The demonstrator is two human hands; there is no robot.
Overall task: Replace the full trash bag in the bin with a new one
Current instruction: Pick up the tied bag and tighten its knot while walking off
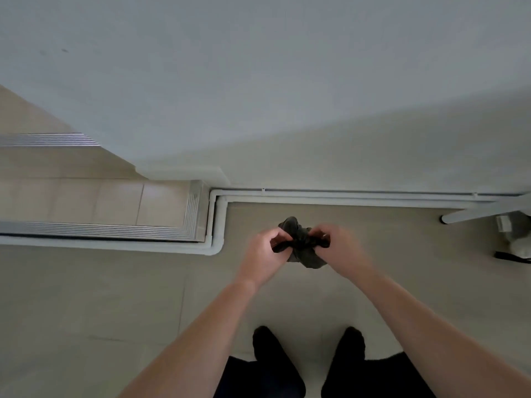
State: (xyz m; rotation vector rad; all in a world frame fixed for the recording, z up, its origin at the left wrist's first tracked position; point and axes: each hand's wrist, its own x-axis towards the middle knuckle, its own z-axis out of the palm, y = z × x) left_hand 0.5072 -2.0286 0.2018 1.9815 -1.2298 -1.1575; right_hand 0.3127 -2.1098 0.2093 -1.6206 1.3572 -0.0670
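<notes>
Trash bag (301, 245): dark, crumpled into a small bunch, held in the air above the floor (115, 297), in front of the person. No bin in view.

Left hand (265, 254): at the bag's left side, fingers curled in, pinching a fold of the plastic. Right hand (339, 251): at the bag's right side, fingers likewise curled and pinching the bag; slightly blurred, so the exact finger placement is not clear. Both forearms are bare.

Below the bag: two feet in black (267, 346), standing apart on the floor.

Floor: pale, matte tiles with faint joint lines.

Beyond the bag: white pipes (344, 196) run along the foot of a plain pale wall (258, 81), then bend down around a corner to the bag's left.

Left of the bag: a raised tiled step (100, 201), edged with ribbed metal strip (86, 229).

Far right of the bag: a white leg (482, 212) of some stand, slanted, foot on the floor; just below it, a pale object too cropped to identify and a black strap (511, 257).
</notes>
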